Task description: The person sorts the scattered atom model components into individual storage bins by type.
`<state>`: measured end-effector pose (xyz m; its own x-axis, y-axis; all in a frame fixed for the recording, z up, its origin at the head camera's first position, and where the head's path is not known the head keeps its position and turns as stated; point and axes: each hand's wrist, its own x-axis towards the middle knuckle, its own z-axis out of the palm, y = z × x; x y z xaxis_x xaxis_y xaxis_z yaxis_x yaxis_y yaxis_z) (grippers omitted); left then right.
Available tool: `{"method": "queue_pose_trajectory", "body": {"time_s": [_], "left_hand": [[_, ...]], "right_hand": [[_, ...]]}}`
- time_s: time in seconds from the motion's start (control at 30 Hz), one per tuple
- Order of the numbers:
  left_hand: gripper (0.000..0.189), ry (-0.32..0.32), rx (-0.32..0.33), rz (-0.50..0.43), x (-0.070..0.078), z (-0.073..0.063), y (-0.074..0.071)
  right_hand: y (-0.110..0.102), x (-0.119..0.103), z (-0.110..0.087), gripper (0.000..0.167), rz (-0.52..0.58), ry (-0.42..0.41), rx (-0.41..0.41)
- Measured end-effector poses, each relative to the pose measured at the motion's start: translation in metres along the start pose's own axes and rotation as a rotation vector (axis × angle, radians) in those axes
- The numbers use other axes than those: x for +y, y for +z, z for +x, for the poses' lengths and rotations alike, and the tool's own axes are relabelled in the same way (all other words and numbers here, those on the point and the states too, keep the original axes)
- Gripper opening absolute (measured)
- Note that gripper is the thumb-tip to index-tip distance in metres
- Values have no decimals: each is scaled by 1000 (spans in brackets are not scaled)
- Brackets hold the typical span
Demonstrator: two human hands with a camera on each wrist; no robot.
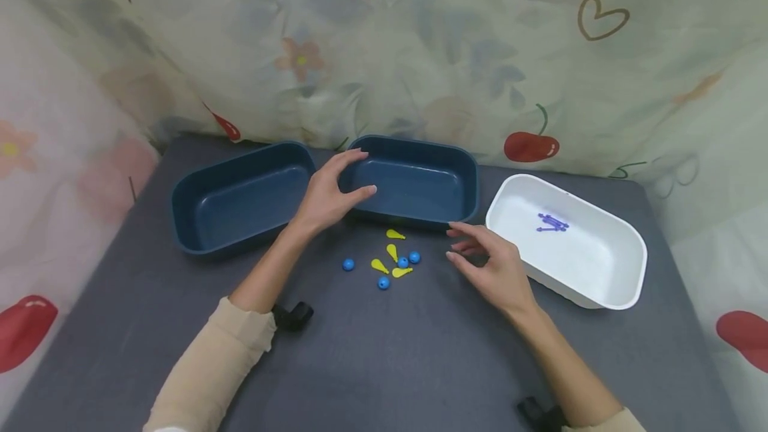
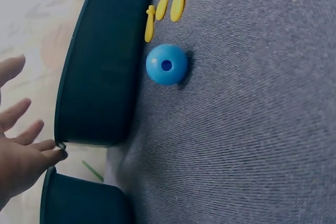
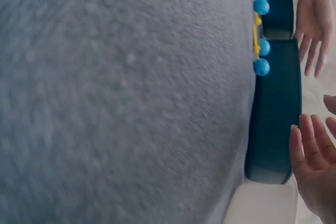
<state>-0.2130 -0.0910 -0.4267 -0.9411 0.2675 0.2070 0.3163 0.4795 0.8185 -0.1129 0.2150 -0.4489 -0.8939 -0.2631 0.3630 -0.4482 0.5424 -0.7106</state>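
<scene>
My left hand is over the left end of the middle dark blue bin, thumb and fingers spread apart with nothing between them. To the right, my right hand hovers between that bin's front right corner and the white bin, fingers loosely bent and holding nothing. On the table between the hands lie several yellow drop-shaped pieces and several blue beads. One blue bead shows a hole in the left wrist view.
A second dark blue bin stands at the left. Several small purple pieces lie in the white bin. Behind the grey table hangs a printed curtain.
</scene>
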Motion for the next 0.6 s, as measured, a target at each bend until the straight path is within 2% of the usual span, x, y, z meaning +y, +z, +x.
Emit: {"method": "queue_pose_trajectory", "body": {"time_s": [0.27,0.5,0.6], "left_hand": [[73,-110,-33,-24,-2,-1,4],[93,-184,-76,41,-7,-2,13],[99,-217,-87,42,-7,-3,15]], "right_hand": [[17,4,3,50,82,63,-68],[28,9,6,42,116,121,-111],[32,10,7,40,122,154,-145]]}}
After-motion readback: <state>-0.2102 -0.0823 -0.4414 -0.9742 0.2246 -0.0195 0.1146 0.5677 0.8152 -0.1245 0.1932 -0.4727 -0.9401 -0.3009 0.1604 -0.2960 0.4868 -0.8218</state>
